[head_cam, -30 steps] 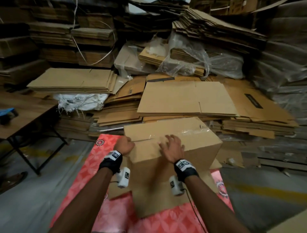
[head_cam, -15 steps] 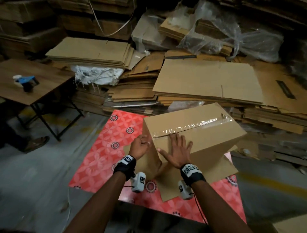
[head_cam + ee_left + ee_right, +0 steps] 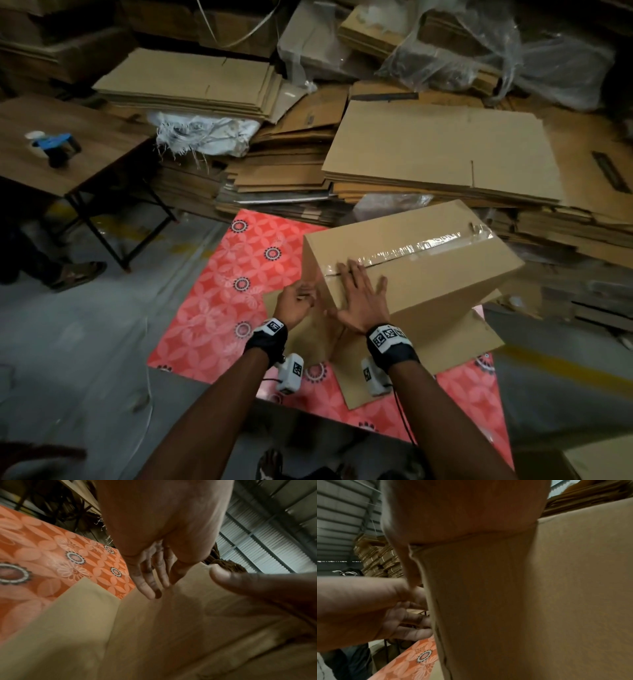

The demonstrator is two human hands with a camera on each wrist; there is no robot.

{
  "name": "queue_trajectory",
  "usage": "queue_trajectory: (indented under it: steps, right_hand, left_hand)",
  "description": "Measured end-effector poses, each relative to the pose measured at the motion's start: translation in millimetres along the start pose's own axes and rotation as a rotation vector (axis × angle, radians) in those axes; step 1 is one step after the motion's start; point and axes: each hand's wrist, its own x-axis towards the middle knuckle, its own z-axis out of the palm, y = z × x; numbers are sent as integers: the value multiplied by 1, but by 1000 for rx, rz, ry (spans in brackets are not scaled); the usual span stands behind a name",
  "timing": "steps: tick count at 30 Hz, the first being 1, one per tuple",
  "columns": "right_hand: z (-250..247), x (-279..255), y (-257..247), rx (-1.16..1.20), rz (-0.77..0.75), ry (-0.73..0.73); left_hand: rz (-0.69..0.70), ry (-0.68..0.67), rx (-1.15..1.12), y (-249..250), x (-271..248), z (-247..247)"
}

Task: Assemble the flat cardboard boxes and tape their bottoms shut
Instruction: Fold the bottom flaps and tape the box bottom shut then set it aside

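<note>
One box stands tipped on the red mat, taped seam up. My right hand has slid flat to the seam's near end; left grip, loosely curled, touches its side. Taping looks nearly finished.

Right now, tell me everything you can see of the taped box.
The cardboard box is plain brown, assembled, tilted on the red patterned mat. Clear tape runs along its upward seam, wrinkled at the far end. The right hand presses flat on the near end; the left hand touches its left side.
</note>
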Motion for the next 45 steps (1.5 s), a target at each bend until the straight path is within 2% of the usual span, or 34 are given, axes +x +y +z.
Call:
queue_trajectory:
  steps: [3, 9, 13, 24, 28, 32, 41, 45]
  right_hand:
    - [-1, 1, -2, -7, -2, -1]
    - [1, 4, -1, -11, 3, -13]
    - [0, 5, -3, -34, 16, -34]
    - [-2, 11, -6, -34, 31, -52]
    - [-1, 11, -6, -42, 38, -57]
    - [-1, 12, -6, -53, 37, -71]
    - [-4, 12, -8, -59, 46, -95]
    - [-5, 11, -9, -45, 49, -98]
  left_hand:
    - [75, 39, 116, 2, -2, 4]
    - [263, 49, 523, 7, -1, 10]
    - [394, 33, 640, -9, 11, 13]
    - [409, 217, 402, -20, 15, 33]
    - [506, 204, 383, -26, 5, 27]
    - [534, 193, 363, -25, 6, 30]
    - [553, 204, 380, -29, 9, 36]
    - [473, 205, 324, -27, 9, 33]
